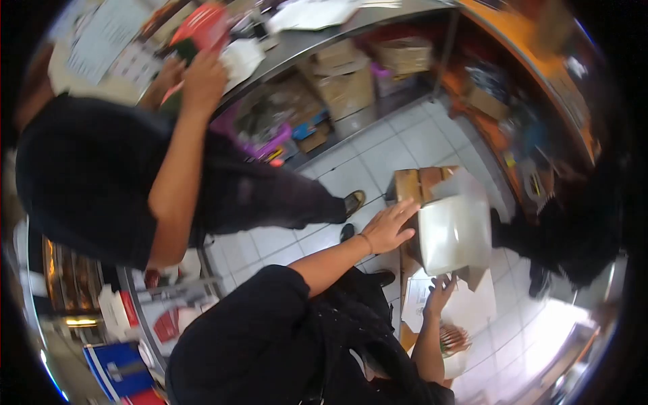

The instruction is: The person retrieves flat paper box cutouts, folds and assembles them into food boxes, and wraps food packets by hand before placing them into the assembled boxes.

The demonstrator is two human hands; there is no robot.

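A white open box (449, 233) with raised flaps, glossy inside, is tilted in front of me. My left hand (388, 228) lies at its near side, fingers stretched out and thumb apart, close to its rim. At its lower corner, my right hand (440, 295) has its fingertips on the box's edge. Behind the white box stands a brown box (408, 183), partly covered. Under it lies a white printed sheet or carton panel (418, 300). Beside my right forearm is a reddish-brown striped item (453, 339) on something white.
To the left, a co-worker (94, 182) in black handles a red item (202, 27) at a metal counter (331, 34). Cardboard boxes (344, 84) and a purple basket (270, 142) sit beneath it. An orange shelf (520, 40) and a dark-clothed figure (580, 223) are on the right.
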